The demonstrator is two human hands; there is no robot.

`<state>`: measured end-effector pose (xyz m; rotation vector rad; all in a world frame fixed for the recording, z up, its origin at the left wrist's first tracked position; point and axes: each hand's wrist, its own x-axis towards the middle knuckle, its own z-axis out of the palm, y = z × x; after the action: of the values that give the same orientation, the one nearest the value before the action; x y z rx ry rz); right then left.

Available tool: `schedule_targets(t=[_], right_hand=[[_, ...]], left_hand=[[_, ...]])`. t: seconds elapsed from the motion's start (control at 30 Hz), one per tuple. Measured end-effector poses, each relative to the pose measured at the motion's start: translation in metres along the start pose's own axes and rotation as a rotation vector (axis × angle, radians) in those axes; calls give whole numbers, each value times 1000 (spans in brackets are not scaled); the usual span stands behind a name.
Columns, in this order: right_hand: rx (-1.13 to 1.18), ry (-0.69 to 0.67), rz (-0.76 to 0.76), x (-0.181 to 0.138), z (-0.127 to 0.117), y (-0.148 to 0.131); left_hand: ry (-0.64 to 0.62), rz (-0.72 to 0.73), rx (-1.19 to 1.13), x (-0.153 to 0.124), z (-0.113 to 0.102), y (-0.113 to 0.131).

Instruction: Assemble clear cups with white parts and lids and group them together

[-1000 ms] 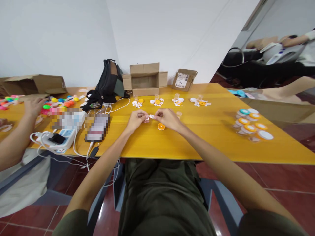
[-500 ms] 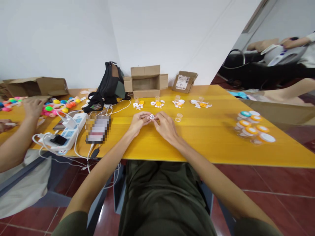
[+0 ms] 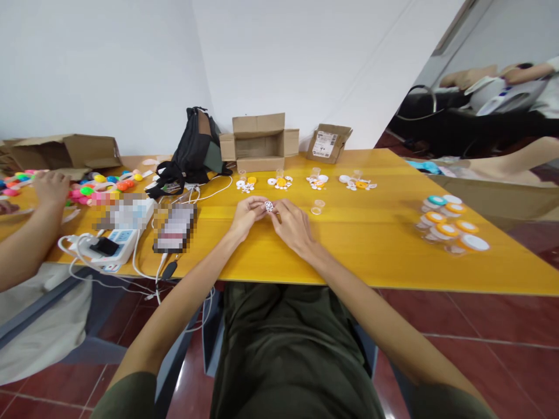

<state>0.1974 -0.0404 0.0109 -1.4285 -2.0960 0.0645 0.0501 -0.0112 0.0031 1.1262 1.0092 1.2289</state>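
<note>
Both my hands meet over the middle of the yellow table [image 3: 375,244]. My left hand [image 3: 246,216] and my right hand [image 3: 292,224] pinch a small white perforated disc [image 3: 269,206] between their fingertips, just above the tabletop. A small clear cup [image 3: 318,206] stands just right of my right hand. Beyond my hands lie several little groups of white and orange small parts [image 3: 279,182] in a row.
A stack of clear containers with orange, teal and white lids [image 3: 448,226] sits at the right. An open cardboard box [image 3: 257,142], a black backpack [image 3: 192,152] and a parcel [image 3: 327,142] stand at the back. A power strip [image 3: 116,240], cables and a phone [image 3: 174,227] lie left. Another person's arm [image 3: 30,233] reaches over colourful toys [image 3: 94,189].
My hands have drawn closer together around the white disc, and the orange piece that lay beside my right hand is hidden now. The other person's hand shifted slightly.
</note>
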Motion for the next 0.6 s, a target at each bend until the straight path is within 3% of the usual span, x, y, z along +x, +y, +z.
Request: schedule_targets(t=[0.17,0.6], right_hand=[[-72,-67,45,0,-4,-6],[-65,20,-3,-1,4,0]], left_hand=[[-23,-9,-1,-1,1,0],[17,-6,-55,-4,6,3]])
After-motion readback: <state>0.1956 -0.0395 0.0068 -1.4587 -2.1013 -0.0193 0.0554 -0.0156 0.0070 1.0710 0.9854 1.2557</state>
